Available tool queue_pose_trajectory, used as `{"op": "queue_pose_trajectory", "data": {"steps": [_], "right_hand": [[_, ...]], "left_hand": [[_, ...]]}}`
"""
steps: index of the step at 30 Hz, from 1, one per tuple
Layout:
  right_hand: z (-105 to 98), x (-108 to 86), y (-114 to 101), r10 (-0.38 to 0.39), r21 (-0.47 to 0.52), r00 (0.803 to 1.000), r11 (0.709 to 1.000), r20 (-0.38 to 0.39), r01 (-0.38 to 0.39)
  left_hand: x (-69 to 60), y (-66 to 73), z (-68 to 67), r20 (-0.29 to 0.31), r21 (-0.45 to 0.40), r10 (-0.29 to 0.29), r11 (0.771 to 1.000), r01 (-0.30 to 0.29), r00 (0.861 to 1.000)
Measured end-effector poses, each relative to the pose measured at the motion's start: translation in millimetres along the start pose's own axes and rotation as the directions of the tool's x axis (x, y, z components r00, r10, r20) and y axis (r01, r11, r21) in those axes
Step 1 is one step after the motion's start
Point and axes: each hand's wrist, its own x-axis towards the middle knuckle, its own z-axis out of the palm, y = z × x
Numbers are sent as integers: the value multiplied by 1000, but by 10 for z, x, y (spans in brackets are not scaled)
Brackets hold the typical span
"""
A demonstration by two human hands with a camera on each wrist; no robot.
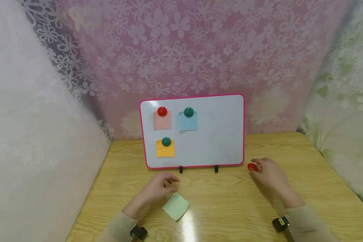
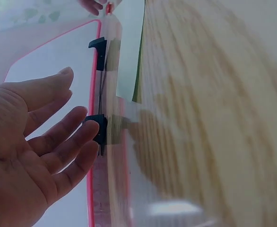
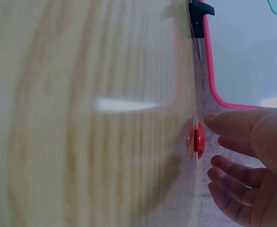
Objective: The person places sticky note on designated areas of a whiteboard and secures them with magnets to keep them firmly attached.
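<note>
My right hand (image 1: 270, 174) hovers at a round red magnet (image 1: 252, 167) on the table, off the whiteboard's lower right corner. In the right wrist view a gap shows between its loosely bent fingers (image 3: 238, 177) and the magnet (image 3: 200, 141); the thumb is closest. My left hand (image 1: 158, 186), holding nothing, is above the table with relaxed fingers, just behind a pale green sticky note (image 1: 176, 206). On the whiteboard (image 1: 217, 134), a red magnet (image 1: 162, 111) tops a pink note (image 1: 162, 121), and green magnets top a blue note (image 1: 188, 122) and an orange note (image 1: 165, 150).
The pink-framed board stands on two small black feet (image 1: 181, 169) on the wooden table (image 1: 217, 201). Flowered cloth (image 1: 193, 50) rises behind it, with pale walls at the left (image 1: 42, 134) and right. A black camera (image 1: 279, 224) is strapped to each wrist.
</note>
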Motion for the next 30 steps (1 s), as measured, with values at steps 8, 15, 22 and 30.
{"op": "queue_pose_trajectory", "data": {"steps": [8,15,22,30], "right_hand": [[13,90,67,-7,-34,1000,999,30,8],[16,131,93,6,-45,998,999,65,-3],[-22,147,77,12,-65,997,998,82,-7],[-46,182,89,10,-81,993,997,117,-1]], "left_hand": [[-12,1,-12,60,46,1,999,-3,998],[16,21,11,118,130,-6,991,-9,993],[45,12,40,147,169,-35,985,10,989],[36,27,40,157,159,-38,987,13,987]]}}
